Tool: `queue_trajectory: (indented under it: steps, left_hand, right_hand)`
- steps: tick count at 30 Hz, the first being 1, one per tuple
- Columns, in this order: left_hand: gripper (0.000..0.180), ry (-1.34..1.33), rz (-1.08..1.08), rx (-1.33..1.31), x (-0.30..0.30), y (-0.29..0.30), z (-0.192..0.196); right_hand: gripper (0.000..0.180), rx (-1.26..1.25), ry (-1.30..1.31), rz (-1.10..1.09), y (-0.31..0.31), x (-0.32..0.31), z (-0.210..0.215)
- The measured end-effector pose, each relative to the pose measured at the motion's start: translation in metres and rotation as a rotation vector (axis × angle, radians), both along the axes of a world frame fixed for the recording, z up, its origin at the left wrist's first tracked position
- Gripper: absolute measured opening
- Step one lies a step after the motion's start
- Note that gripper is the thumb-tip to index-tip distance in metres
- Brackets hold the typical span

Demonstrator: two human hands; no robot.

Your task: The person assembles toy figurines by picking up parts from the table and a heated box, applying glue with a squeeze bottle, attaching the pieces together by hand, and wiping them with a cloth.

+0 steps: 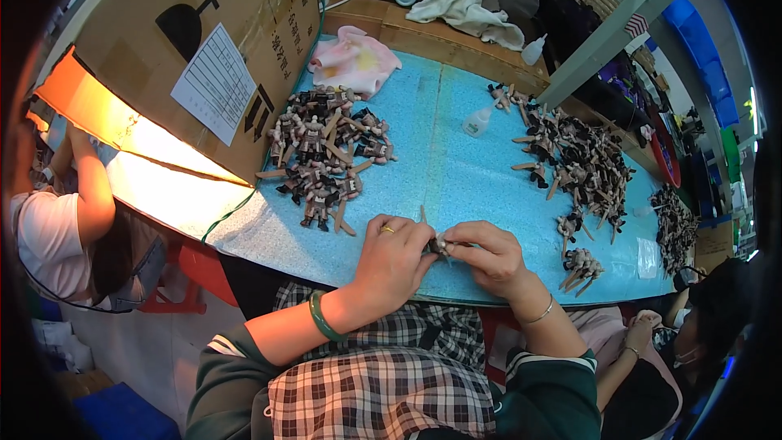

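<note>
Figurine (441, 245) pinched at table's near edge, six o'clock: left hand (397, 261) closed round its body to steady it, right hand (487, 254) nipping it fingertip-tight. Finished pile (324, 155) waits at ten o'clock on the blue mat (440, 130).

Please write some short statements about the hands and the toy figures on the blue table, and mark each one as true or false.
1. Both hands hold one small toy figure between them. True: the left hand and the right hand meet on it.
2. The table mat is red. False: it is light blue.
3. A pile of figures lies on the left side of the table. True.
4. The left wrist is bare. False: it wears a green bangle.
5. A pink cloth lies beyond the left pile. True.
</note>
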State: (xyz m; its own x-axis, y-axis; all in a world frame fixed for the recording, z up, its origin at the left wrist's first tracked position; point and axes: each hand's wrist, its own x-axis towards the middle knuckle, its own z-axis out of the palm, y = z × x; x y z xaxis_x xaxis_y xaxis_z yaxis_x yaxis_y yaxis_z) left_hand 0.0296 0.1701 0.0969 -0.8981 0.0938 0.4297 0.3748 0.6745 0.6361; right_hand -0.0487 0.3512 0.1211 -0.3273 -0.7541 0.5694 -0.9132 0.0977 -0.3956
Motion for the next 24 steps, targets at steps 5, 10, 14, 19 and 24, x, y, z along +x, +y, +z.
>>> queue_trajectory:
  steps: [5,10,14,19,24]
  left_hand:
    - [0.034,-0.085,0.034,-0.002,0.0,0.002,0.006]
    - [0.038,-0.038,0.014,0.088,-0.011,0.001,0.008]
    - [0.035,-0.074,-0.077,0.147,-0.014,0.001,0.001]
    - [0.032,-0.088,-0.042,0.137,-0.012,0.006,0.0]
    - [0.031,-0.09,-0.029,0.122,-0.009,0.006,-0.004]
  right_hand:
    - [0.018,-0.056,-0.557,-0.204,0.006,0.005,-0.003]
    - [0.011,0.004,-1.176,-0.279,0.003,-0.009,0.0]
    - [0.011,0.089,-1.233,-0.211,-0.001,-0.015,0.011]
    - [0.007,0.151,-1.109,-0.215,-0.001,-0.018,0.01]
    - [0.003,0.126,-1.248,-0.199,0.002,-0.019,0.006]
